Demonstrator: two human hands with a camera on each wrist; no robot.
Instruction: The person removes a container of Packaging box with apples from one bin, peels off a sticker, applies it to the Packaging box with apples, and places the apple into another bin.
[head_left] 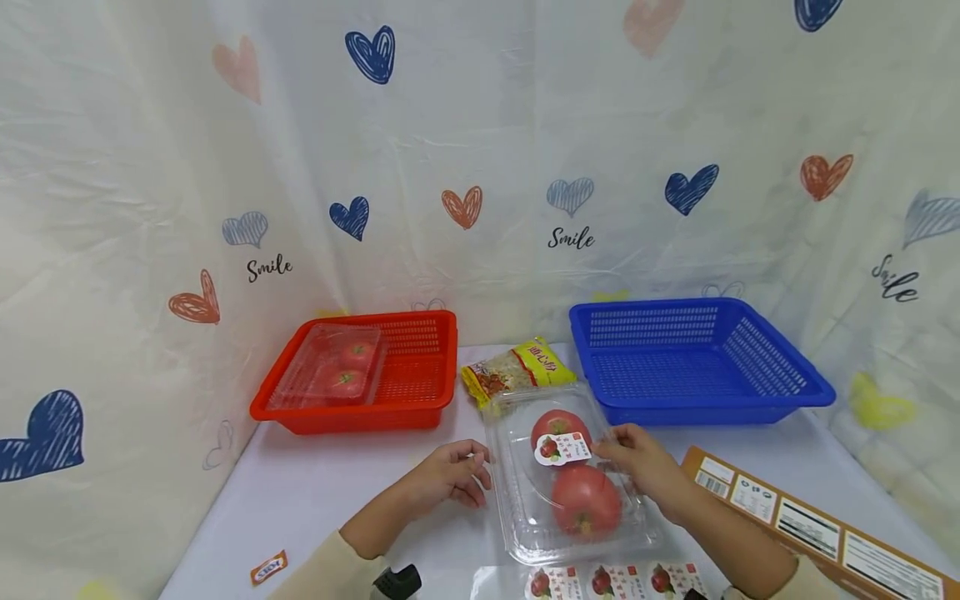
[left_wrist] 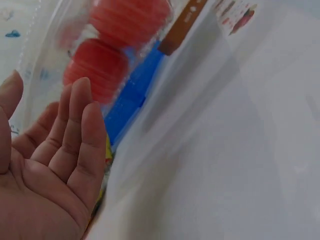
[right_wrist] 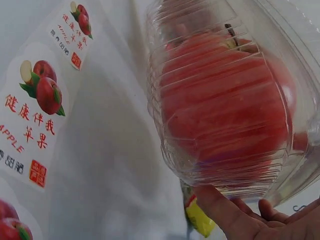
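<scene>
A clear plastic clamshell box (head_left: pixel 525 521) lies before me with two red tomatoes inside, the nearer tomato (head_left: pixel 587 500) larger in view. Over its lid is a white apple sticker (head_left: pixel 562 448), its right end between the fingertips of my right hand (head_left: pixel 648 467), which pinches it. The right wrist view shows that hand (right_wrist: pixel 245 220) close by the box's ribbed side; the sticker is hidden there. My left hand (head_left: pixel 450 477) hovers just left of the box, fingers loosely bent and holding nothing. Its palm (left_wrist: pixel 50 195) is bare in the left wrist view.
A sheet of apple stickers (head_left: pixel 615 582) lies at the front. The red basket (head_left: pixel 420 417) holds another tomato box (head_left: pixel 330 367). A blue basket (head_left: pixel 705 412), a yellow snack bag (head_left: pixel 517 371), a long brown carton (head_left: pixel 810 533) and a small orange packet (head_left: pixel 268 567) surround the work.
</scene>
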